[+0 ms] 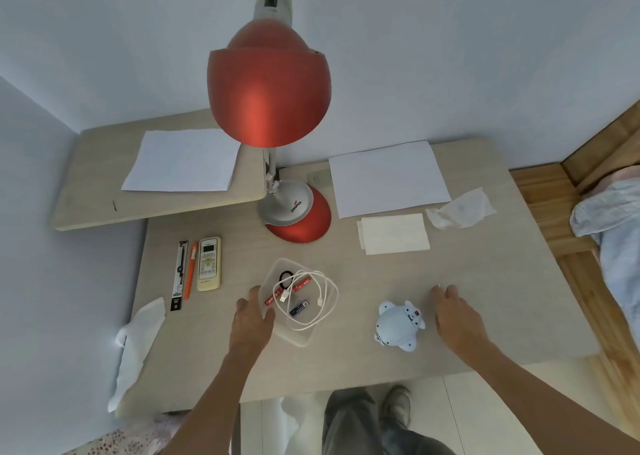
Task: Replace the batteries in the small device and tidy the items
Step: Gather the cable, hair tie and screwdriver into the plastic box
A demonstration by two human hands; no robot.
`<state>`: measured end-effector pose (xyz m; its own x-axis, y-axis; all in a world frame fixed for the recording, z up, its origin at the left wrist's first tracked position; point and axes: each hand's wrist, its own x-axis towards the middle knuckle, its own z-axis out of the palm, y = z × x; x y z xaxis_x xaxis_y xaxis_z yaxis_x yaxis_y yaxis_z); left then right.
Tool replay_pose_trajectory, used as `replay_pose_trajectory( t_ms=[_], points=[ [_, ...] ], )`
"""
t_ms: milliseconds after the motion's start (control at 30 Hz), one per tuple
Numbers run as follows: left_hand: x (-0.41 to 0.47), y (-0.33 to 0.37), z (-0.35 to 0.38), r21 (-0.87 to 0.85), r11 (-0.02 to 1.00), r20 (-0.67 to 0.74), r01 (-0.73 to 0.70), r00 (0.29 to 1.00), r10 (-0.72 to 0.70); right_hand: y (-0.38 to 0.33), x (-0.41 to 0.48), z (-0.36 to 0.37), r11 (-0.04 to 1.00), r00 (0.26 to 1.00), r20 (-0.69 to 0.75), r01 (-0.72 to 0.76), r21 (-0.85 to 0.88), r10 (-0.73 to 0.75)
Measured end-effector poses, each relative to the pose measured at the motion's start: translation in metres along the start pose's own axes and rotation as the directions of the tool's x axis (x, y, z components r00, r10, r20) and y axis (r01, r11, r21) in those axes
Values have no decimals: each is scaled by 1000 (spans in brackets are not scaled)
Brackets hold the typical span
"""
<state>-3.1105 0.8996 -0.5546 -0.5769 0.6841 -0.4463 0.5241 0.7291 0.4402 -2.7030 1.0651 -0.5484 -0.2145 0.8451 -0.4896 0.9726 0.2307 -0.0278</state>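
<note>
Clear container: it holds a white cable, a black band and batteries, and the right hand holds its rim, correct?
No: the head view shows the left hand holding the rim of the clear container; the right hand is beside the blue device. Contents are right.

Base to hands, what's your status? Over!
Left hand grips clear box rim. Right hand open beside blue device. Batteries in box, white cable lying over them.

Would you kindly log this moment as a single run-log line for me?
left hand grips clear container rim | right hand open on table beside blue device | batteries in container
</note>
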Motion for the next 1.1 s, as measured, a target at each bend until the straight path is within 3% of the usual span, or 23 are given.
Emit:
replay_pose_trajectory(
  t_ms=[233, 467, 667, 900, 1100],
  points=[
    [13, -5, 3, -57, 993, 5, 103, 995, -103, 0, 1, 4, 999, 1000, 11, -26, 23, 25],
    [16, -9, -4, -220, 950, 49, 221, 975, -215, 1, -5, 3, 996, 999, 2, -36, 84, 36],
    [15, -6, -12, -321, 892, 180, 318, 945, -272, 4, -12, 1, 990, 999, -28, -23, 142, 28],
    [-7, 10, -22, -524, 749, 313, 406, 909, -274, 7, -26, -20, 975, 995, -97, 60, 215, -40],
    [-30, 39, -37, -645, 677, 294, 355, 933, -209, 8, -39, -49, 950, 978, -182, 149, 275, -101]
  ],
)
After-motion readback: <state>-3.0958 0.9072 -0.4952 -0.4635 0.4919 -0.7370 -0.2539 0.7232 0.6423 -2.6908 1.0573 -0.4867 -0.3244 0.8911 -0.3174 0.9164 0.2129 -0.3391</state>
